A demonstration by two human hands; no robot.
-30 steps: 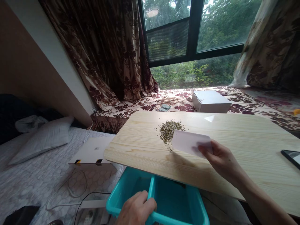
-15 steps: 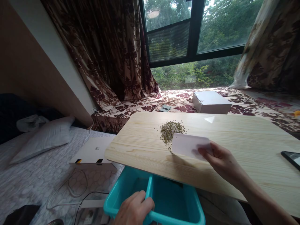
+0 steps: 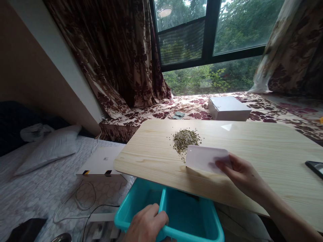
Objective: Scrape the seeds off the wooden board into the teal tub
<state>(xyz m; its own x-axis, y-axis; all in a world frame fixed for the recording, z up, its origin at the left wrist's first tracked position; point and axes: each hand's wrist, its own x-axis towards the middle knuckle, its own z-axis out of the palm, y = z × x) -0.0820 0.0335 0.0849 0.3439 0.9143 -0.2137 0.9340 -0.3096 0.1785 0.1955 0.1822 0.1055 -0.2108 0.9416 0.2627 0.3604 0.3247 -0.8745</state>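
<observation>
My right hand [image 3: 239, 169] is closed on one end of a flat, pale plastic scraper [image 3: 205, 158]. The scraper's far end stands at the near side of a pile of small green beans [image 3: 185, 138], with pale grains mixed in, on the light wooden tabletop [image 3: 151, 151]. Some loose beans lie scattered around the pile. My left hand [image 3: 148, 222] grips a turquoise divided bin [image 3: 193, 215] at its near rim, by the divider. The bin sits below the table's near edge, partly under it, and its far end is hidden by the board.
A white box [image 3: 229, 107] and a folded cloth [image 3: 178, 115] lie on the flowered window seat. A phone-like dark device [image 3: 315, 168] is at the table's right. On the bed at left are a flat white box [image 3: 102, 161], a pillow [image 3: 50, 148] and cables.
The scraper has dropped very slightly nearer the tabletop, and the whole view has shifted a little. The bean pile looks much the same, and both hands keep their grip.
</observation>
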